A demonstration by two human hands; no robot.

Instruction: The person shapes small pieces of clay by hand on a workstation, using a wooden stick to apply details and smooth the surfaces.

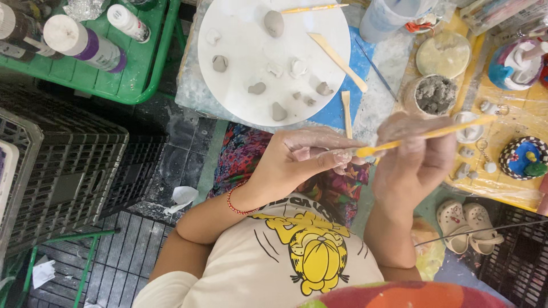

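My left hand [302,157] pinches a small pale clay piece [341,157] between its fingertips, a red bracelet on the wrist. My right hand [415,159] grips a thin yellow modelling tool [434,134], its tip touching the clay piece. Both hands are dusted with clay and hover over my lap, just in front of the table edge. Beyond them lies a round white board [240,85] with several small grey and white clay lumps [257,88] on it.
Wooden tools [338,60] lie on the board and blue mat. A pot of grey clay [435,94], a lid, painted clay figures [524,158] and a plastic cup sit at right. A green tray with bottles [85,43] stands at left, black crates [57,171] below.
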